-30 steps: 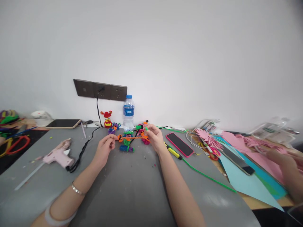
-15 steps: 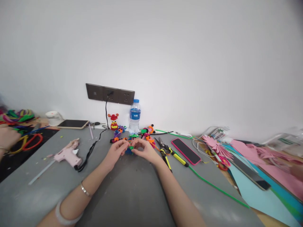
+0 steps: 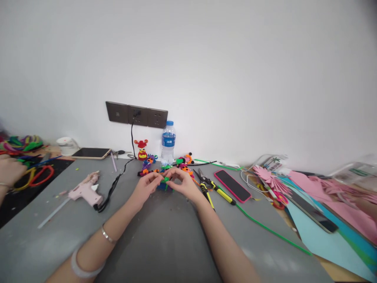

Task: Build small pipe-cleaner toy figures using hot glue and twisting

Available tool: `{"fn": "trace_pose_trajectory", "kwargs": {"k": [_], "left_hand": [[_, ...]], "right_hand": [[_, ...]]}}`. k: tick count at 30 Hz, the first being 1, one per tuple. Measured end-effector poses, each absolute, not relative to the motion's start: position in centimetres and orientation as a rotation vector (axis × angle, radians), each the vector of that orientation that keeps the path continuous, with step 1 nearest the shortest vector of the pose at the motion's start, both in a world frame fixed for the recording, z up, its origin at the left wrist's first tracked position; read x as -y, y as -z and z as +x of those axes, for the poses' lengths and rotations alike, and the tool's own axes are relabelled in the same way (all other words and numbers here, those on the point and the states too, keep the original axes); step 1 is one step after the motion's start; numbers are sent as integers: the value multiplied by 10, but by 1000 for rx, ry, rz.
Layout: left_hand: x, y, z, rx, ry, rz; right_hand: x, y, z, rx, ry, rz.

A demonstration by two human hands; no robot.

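My left hand (image 3: 146, 188) and my right hand (image 3: 186, 185) meet over the grey table, fingers pinched close together. Between their fingertips is a small green piece (image 3: 166, 179), which looks like coiled pipe cleaner. A dark blue part (image 3: 163, 187) shows just under it; whether the two are joined I cannot tell. Colourful little figures surround the fingertips: a purple and orange one (image 3: 149, 161) behind my left hand, and an orange one with green (image 3: 187, 158) behind my right. Fingers partly cover the green piece.
A pink glue gun (image 3: 85, 193) lies left, its black cord running to the wall socket (image 3: 137, 114). A water bottle (image 3: 168, 143) stands behind. Right are yellow-black pliers (image 3: 219, 191), a pink-cased phone (image 3: 232, 185) and coloured paper (image 3: 315, 243). Another person's hand (image 3: 11, 171) is far left.
The view has shifted slightly. My fingers have moved a little around the green piece, and more of the blue part shows below it. Both hands stay pinched together.
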State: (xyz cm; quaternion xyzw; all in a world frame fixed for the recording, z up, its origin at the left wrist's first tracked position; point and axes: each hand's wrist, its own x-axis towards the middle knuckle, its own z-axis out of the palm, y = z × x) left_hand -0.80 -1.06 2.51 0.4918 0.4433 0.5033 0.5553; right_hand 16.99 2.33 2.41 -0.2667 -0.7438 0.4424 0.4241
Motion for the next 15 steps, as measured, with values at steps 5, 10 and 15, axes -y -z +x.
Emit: {"fn": "trace_pose_trajectory", "kwargs": {"k": [5, 10, 15], "left_hand": [[8, -21, -11, -1082, -1157, 1212], [9, -20, -11, -1103, -1133, 1215], [11, -23, -9, -1125, -1128, 1252]], "right_hand": [[-21, -29, 169, 1870, -1018, -677], [-20, -33, 169, 1900, -979, -669], [-20, -33, 170, 1918, -974, -676]]}}
